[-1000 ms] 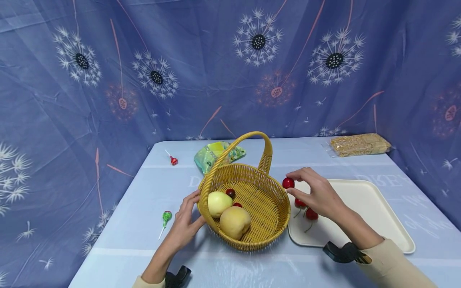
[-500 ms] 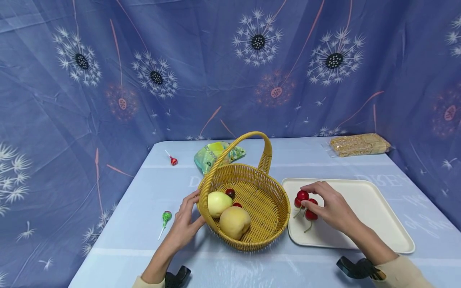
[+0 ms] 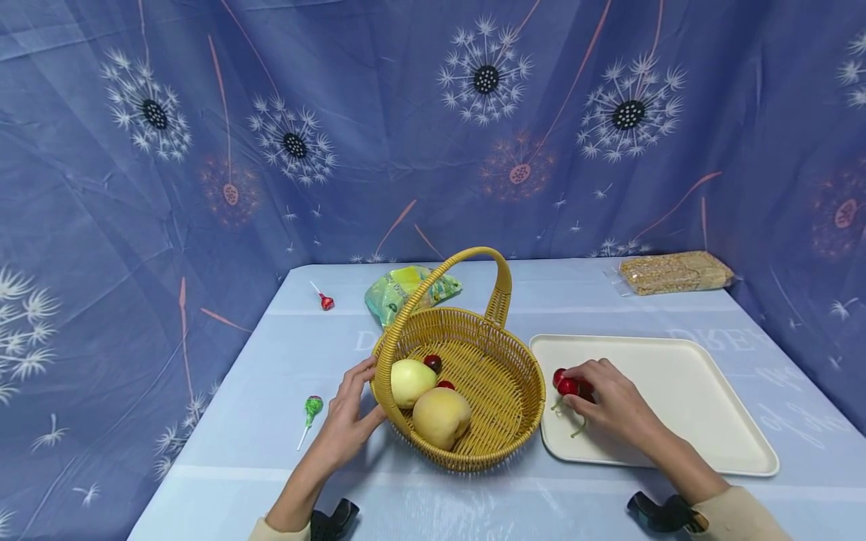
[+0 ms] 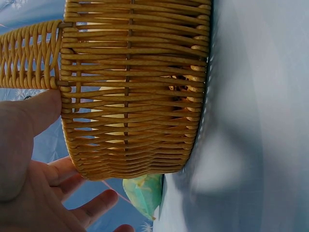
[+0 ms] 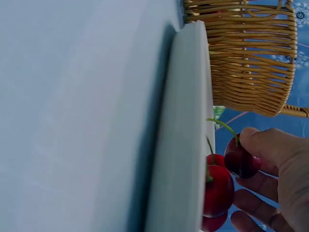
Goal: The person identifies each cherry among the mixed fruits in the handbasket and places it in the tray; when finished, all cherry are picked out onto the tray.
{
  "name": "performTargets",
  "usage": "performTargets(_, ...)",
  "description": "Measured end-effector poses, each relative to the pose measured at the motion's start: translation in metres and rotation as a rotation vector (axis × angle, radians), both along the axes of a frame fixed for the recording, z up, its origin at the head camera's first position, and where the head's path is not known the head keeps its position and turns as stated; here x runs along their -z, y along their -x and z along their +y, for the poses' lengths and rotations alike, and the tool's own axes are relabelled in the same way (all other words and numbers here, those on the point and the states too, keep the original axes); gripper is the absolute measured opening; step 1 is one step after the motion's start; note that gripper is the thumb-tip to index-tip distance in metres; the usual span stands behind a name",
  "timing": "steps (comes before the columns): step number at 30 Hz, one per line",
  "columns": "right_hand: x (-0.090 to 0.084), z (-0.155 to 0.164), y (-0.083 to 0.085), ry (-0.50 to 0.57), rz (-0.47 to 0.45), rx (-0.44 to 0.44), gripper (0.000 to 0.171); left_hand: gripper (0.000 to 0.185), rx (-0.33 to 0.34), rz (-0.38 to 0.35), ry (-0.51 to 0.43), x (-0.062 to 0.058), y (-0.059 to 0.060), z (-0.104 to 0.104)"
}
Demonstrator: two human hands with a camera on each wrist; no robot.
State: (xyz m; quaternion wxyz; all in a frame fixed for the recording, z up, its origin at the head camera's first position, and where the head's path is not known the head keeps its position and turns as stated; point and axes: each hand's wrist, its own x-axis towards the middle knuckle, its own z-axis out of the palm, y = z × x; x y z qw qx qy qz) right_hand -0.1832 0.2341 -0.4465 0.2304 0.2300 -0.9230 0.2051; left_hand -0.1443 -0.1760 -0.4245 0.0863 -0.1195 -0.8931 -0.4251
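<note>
My right hand (image 3: 612, 398) pinches a dark red cherry (image 5: 241, 157) between thumb and fingers, low over the left part of the cream tray (image 3: 683, 376). Other red cherries (image 5: 218, 188) with green stems lie beside it, partly hidden by the hand in the head view. My left hand (image 3: 348, 413) rests against the left side of the wicker basket (image 3: 497, 398), thumb and fingertips at its rim, outer fingers spread. Inside the basket are a pale green fruit (image 3: 411, 383), a yellowish peach-like fruit (image 3: 441, 418) and two dark red cherries (image 3: 433, 363).
A green lollipop (image 3: 313, 408) lies left of the left hand, and a red lollipop (image 3: 327, 302) farther back. Behind the basket is a green and yellow packet (image 3: 395, 293). A clear-wrapped tan block (image 3: 676, 272) sits at the back right. The basket's tall handle (image 3: 502, 293) arches above it.
My right hand has moved right, away from the basket's rim, and down to the tray, carrying its cherry in among the others. My left hand and the basket have stayed put.
</note>
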Motion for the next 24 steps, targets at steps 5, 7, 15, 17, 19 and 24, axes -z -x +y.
performTargets(5, 0.0033, -0.0003, 0.0001, -0.031, -0.04, 0.042, 0.035, 0.055, 0.0, -0.001, 0.003, 0.0006, 0.0, -0.0003)
performTargets(7, 0.0045, -0.0001, 0.0007, -0.034, -0.045, 0.054, 0.035, 0.054, 0.002, 0.002, 0.003, 0.0007, 0.0, -0.0004)
performTargets(15, 0.0075, 0.0014, 0.0015, -0.05, 0.017, 0.046, 0.035, 0.054, 0.002, -0.004, 0.0, 0.001, 0.0, -0.0005)
performTargets(17, 0.0076, 0.0016, 0.0017, -0.05, 0.034, 0.039, 0.035, 0.054, 0.001, -0.006, -0.002, 0.0008, 0.0001, -0.0005)
performTargets(19, 0.0072, 0.0018, 0.0021, -0.047, 0.046, 0.033, 0.035, 0.054, 0.003, -0.006, -0.002, 0.0005, 0.0001, -0.0005)
performTargets(24, 0.0008, 0.0007, 0.0037, -0.019, 0.052, 0.02, 0.032, 0.054, 0.009, -0.001, -0.003, 0.0, 0.0005, -0.0003)
